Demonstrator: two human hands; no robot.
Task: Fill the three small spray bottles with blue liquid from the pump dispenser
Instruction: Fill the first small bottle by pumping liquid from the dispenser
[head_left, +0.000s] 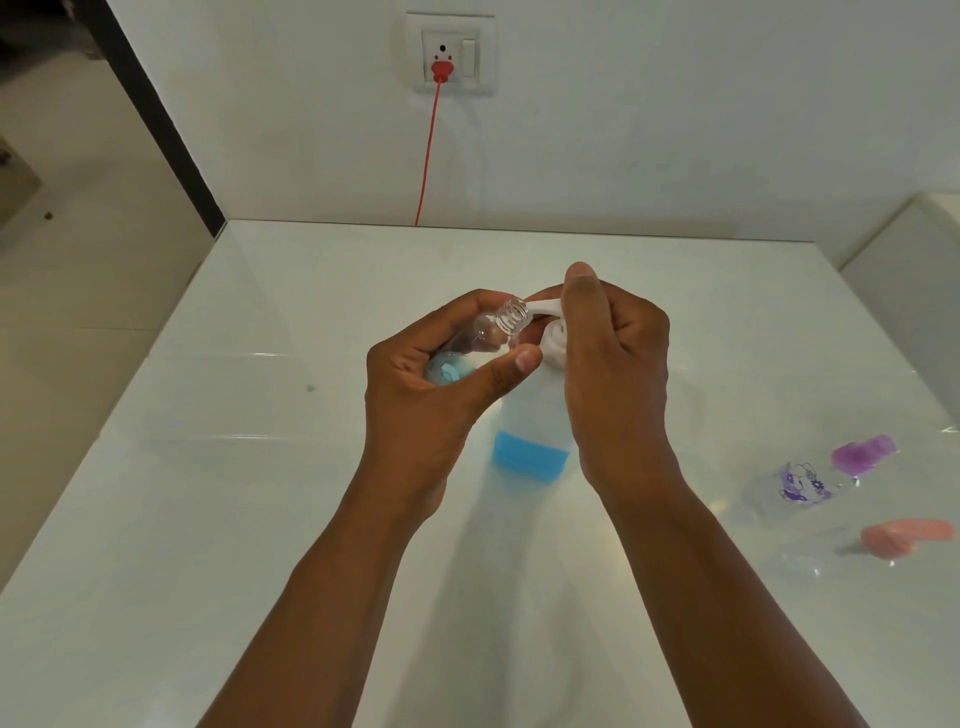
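Clear spray bottle (485, 332) gripped in left hand (436, 384), right hand (613, 364) pressing pump dispenser (535, 415) head

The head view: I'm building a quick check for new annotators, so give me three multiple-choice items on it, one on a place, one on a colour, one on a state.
1. Where do the two capped spray bottles lie?
A. on the table, to the person's right
B. on the floor
C. against the wall socket

2. What colour is the liquid in the pump dispenser?
A. red
B. blue
C. green

3. The small bottle in the left hand is
A. capped
B. uncapped, neck at the pump spout
C. lying on the table

Key:
1 A, the purple-capped bottle and pink-capped bottle lie right on the table.
2 B, a blue band shows low in the pump dispenser.
3 B, the left hand holds the small bottle with bare threads at the spout, while the right hand is on the pump head.
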